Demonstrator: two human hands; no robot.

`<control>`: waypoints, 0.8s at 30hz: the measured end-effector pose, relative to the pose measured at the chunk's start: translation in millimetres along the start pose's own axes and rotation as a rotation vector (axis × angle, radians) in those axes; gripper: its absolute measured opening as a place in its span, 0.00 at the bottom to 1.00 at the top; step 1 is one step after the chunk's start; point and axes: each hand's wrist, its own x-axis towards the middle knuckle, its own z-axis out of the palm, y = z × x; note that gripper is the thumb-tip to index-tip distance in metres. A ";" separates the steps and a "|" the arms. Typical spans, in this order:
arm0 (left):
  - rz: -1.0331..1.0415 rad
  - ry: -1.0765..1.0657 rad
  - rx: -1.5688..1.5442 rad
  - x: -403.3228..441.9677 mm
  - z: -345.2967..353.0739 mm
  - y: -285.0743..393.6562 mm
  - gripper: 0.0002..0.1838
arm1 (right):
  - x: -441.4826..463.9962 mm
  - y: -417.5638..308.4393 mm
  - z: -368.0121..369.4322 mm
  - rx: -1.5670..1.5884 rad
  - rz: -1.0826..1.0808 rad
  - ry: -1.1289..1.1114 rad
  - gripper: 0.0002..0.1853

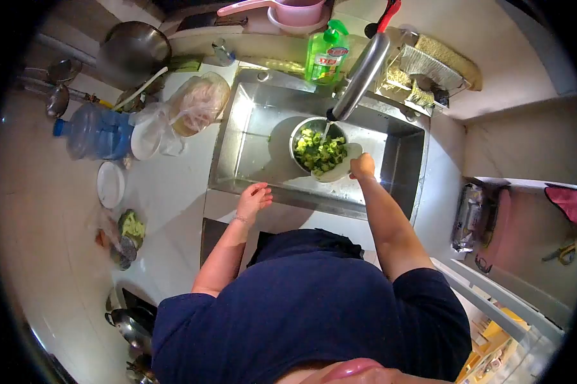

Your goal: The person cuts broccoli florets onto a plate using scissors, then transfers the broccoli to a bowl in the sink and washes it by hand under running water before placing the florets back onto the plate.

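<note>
My right hand (362, 168) grips the rim of a white bowl (350, 155), which is tilted against a metal basin. Green broccoli pieces (317, 150) fill the metal basin (293, 152) and reach into the white bowl's mouth. Above them the faucet (360, 80) points down, with a stream of water falling onto the broccoli. Over the sink's front edge, my left hand (255, 198) is held with its fingers apart and slightly bent, holding nothing. Both vessels are inside the steel sink (253, 150).
Green dish soap (327, 54) stands behind the sink, beside a wire rack (429, 67) with sponges. On the left counter are a blue water jug (96, 131), a bowl with a plastic bag (199, 105), a white lid (111, 184) and a broccoli piece (132, 227).
</note>
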 end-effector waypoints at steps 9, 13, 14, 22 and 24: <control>0.059 -0.064 -0.023 15.4 -1.8 3.3 0.13 | 13.4 5.8 -9.8 -0.422 -0.144 0.257 0.11; 0.035 -0.075 -0.024 13.9 -3.3 4.7 0.13 | 6.2 -2.2 -15.9 -0.365 -0.054 0.213 0.11; 0.038 -0.084 -0.029 13.1 -3.1 8.0 0.13 | 6.1 -0.7 -17.2 -0.384 -0.051 0.210 0.12; 0.058 -0.150 -0.033 23.7 -9.8 12.2 0.14 | -41.3 32.0 -44.9 0.041 0.091 0.197 0.11; 0.051 -0.169 -0.029 26.9 -15.4 10.8 0.14 | -33.4 88.9 -35.8 0.346 0.124 0.205 0.12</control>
